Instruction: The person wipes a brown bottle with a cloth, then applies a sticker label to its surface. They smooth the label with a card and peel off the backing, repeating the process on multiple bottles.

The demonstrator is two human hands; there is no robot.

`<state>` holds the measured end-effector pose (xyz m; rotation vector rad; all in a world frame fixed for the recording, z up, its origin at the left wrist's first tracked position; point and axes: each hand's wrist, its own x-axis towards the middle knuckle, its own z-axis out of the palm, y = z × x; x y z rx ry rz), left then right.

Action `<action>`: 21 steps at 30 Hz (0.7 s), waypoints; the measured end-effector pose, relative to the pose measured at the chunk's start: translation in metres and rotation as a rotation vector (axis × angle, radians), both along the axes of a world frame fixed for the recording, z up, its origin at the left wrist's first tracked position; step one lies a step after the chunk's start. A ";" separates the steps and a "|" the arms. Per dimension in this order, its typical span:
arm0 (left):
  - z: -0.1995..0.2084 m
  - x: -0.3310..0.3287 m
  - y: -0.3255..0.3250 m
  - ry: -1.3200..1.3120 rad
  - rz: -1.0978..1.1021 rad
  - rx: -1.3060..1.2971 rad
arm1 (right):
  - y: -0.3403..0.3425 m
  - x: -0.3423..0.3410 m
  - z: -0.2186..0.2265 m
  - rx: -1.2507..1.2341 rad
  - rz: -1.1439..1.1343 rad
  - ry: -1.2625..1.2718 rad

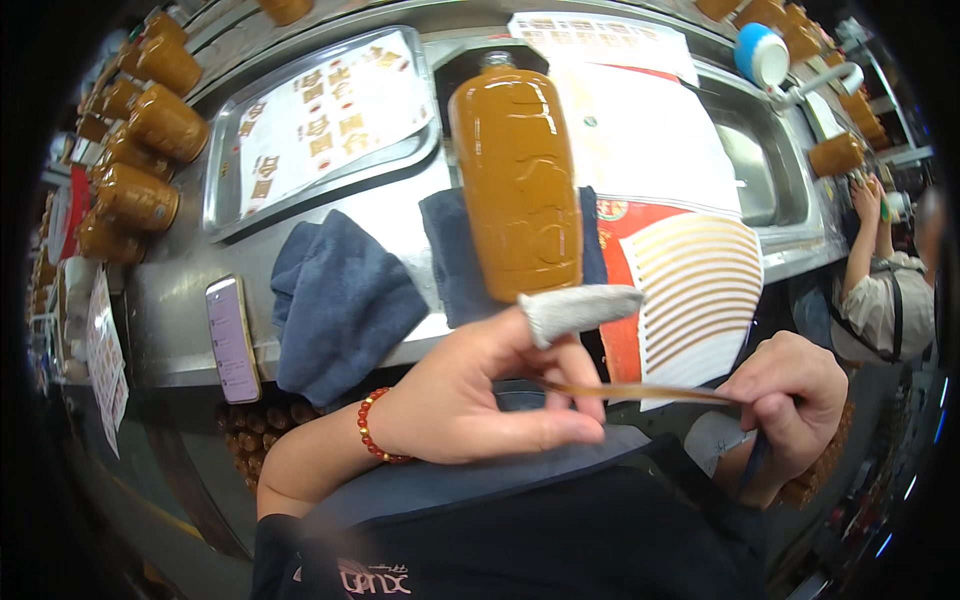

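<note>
A thin, glossy brown strip (660,391) stretches between my two hands. My left hand (480,390) has one end of it among its curled fingers, with the thumb apart below. A pale cloth sleeve (580,311) covers the raised index finger. At the other end, my right hand (790,395) pinches the strip between thumb and bent fingers; a dark, narrow thing hangs below its palm, its kind unclear. Just beyond my hands, a large glossy brown bottle (520,180) lies on a folded dark blue cloth (447,240). Beside it, a sheet of curved brown strips (690,300) overhangs the counter edge.
A metal tray (225,190) with printed label sheets sits at the back left. Nearer lie a crumpled blue cloth (340,300) and a phone (232,340). Several brown bottles (165,125) stand far left. To the right are a sink (755,165) and another person (890,300).
</note>
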<state>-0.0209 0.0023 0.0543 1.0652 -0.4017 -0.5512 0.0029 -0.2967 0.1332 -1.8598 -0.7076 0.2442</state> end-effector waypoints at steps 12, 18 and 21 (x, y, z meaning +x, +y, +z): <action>-0.021 -0.018 0.006 -0.118 0.542 0.352 | -0.046 0.019 -0.077 -0.031 -0.537 0.378; -0.019 -0.011 -0.008 -0.548 0.512 0.604 | 0.009 0.027 -0.050 -0.142 -0.196 0.046; -0.018 -0.005 -0.011 -0.692 0.537 0.581 | 0.052 0.036 -0.055 -0.011 0.163 0.247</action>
